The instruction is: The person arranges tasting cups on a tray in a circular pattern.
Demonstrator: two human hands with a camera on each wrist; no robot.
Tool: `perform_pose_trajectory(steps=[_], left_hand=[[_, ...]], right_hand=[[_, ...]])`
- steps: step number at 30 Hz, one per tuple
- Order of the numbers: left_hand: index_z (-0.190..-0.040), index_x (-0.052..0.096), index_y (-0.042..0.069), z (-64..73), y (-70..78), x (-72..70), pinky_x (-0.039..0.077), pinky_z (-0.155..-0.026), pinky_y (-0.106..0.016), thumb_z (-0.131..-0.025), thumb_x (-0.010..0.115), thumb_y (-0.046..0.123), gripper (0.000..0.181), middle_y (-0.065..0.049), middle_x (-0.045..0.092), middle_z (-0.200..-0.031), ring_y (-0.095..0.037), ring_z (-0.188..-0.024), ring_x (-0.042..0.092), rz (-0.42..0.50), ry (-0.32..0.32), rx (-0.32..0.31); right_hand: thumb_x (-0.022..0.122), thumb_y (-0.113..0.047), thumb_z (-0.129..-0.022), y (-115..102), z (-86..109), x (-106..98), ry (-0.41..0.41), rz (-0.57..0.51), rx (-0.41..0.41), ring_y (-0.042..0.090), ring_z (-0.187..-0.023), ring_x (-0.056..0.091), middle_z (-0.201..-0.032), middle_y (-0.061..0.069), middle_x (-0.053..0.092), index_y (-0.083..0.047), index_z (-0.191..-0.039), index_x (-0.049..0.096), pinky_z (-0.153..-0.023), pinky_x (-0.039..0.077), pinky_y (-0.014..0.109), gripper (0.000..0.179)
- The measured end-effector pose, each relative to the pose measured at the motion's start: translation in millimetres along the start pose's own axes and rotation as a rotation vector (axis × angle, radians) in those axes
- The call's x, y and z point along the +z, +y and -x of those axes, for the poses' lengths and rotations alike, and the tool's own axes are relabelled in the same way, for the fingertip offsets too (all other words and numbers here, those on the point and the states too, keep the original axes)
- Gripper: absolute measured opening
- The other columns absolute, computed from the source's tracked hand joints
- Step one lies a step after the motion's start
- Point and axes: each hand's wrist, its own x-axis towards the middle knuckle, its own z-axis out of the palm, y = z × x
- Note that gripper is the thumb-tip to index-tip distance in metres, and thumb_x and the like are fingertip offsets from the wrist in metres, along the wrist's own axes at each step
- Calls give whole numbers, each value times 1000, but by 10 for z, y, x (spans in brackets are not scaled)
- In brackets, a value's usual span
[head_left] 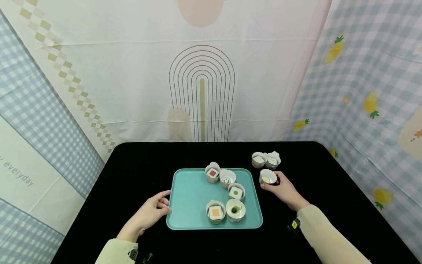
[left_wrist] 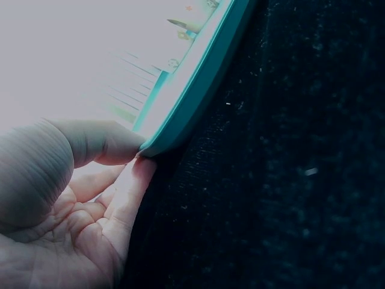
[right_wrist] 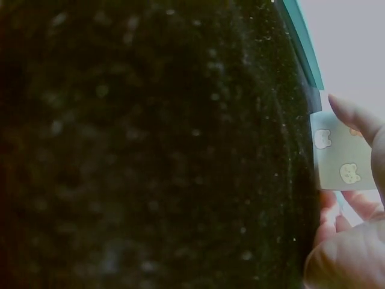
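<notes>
My left hand (head_left: 149, 212) pinches the left rim of a teal rectangular tray (head_left: 188, 196); the left wrist view shows thumb and fingertips meeting at the tray's edge. Just off the tray's right side, my right hand (head_left: 287, 190) grips a paper baking cup (head_left: 267, 176) between thumb and fingers. Something white with a yellow mark sits inside that cup. Up close, little bear faces decorate the held cup's wall (right_wrist: 343, 153). Several similar cups stand on the tray's right half, among them one with an orange-marked white block (head_left: 215, 212) and one with a green-and-dark item (head_left: 235, 210).
Behind my right hand, two more paper cups (head_left: 258, 160) with pale contents stand side by side on the black table (head_left: 138, 165). A patterned white cloth (head_left: 132, 84) hangs at the back, and blue checked cloth (head_left: 362, 110) lines the sides.
</notes>
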Motion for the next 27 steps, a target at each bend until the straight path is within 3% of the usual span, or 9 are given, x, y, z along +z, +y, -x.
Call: perform_pose_trajectory(steps=[16,27], left_hand=[[-144,44,13,1,7,20,45,-77,-37,-87,64,3,61,-8,54,-98,-21,-86,54,-7,10,3],[-145,44,14,5,17,-3,45,-78,-38,-88,65,5,61,-8,55,-100,-22,-87,55,-3,-1,-1]], right_hand=[[72,-48,-84,-39,63,19,51,22,-30,29,-109,52,-127,17,49,-2,-135,41,-83,46,41,75],[66,-51,-87,-183,110,-5,84,27,-13,36,-117,47,-132,21,43,1,-138,35,-91,43,50,80]])
